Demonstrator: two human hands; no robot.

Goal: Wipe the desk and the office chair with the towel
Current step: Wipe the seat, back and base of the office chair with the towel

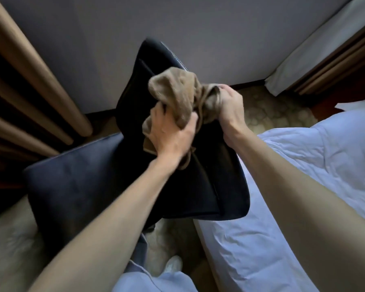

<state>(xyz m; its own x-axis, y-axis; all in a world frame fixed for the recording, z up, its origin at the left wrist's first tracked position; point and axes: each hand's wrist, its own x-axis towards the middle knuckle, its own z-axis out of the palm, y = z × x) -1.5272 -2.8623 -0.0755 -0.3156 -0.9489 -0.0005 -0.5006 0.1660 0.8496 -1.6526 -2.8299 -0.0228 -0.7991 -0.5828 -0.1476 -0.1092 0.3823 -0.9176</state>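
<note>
Towel (175, 91) count is one, brown and bunched, in front of the backrest of the one dark office chair (198, 192). Both your hands clamp it: left hand (173, 135) at its 6 o'clock, right hand (230, 104) at 3 o'clock. One white bed (303, 165) lies at 4 o'clock

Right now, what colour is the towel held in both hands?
Light brown, a tan shade: the towel, clearest in the head view.
</note>
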